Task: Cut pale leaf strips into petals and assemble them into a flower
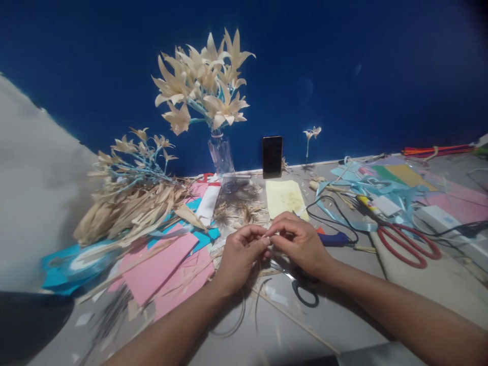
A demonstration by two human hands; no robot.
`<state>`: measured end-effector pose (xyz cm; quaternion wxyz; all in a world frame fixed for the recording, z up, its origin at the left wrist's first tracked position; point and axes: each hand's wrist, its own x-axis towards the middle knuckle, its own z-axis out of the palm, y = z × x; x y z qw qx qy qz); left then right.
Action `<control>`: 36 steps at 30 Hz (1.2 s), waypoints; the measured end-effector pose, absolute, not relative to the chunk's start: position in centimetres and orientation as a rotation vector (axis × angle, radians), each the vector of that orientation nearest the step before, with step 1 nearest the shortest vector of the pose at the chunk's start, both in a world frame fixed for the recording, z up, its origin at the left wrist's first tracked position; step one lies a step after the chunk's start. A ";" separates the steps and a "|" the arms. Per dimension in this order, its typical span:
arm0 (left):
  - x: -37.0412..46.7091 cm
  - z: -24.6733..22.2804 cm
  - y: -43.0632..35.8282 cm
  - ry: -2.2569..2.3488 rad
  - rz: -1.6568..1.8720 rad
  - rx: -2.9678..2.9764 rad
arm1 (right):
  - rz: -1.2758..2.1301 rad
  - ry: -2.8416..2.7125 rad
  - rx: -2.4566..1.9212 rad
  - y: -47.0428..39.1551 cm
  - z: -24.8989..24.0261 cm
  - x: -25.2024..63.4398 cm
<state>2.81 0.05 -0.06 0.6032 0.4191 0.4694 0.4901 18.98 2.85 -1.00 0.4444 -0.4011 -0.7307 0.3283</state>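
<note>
Husks (129, 206) lie left of the clear bottle (221, 157), with pink sheets (160, 267) left of it too, nearer us. Pale flowers (208, 76) stand in the bottle. We hold our left hand (237, 256) in front of the bottle and slightly right, its grip pinched closed against the closed fingertips of our right hand (303, 246); we cannot tell whether anything sits between them. Black-handled scissors (295, 285) lie on the table (267, 340), right of the bottle and nearer us, beside our right hand.
</note>
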 end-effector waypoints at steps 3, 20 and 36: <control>2.5 0.4 0.1 1.155 1.122 1.042 | 0.881 -1.818 -0.988 2.9 -0.6 19.1; 1.2 -0.7 1.0 1.153 1.210 0.918 | 0.899 -1.720 -1.159 3.7 1.6 20.9; 1.1 -0.3 0.9 1.154 1.271 0.936 | 0.798 -1.845 -1.143 4.2 1.6 21.1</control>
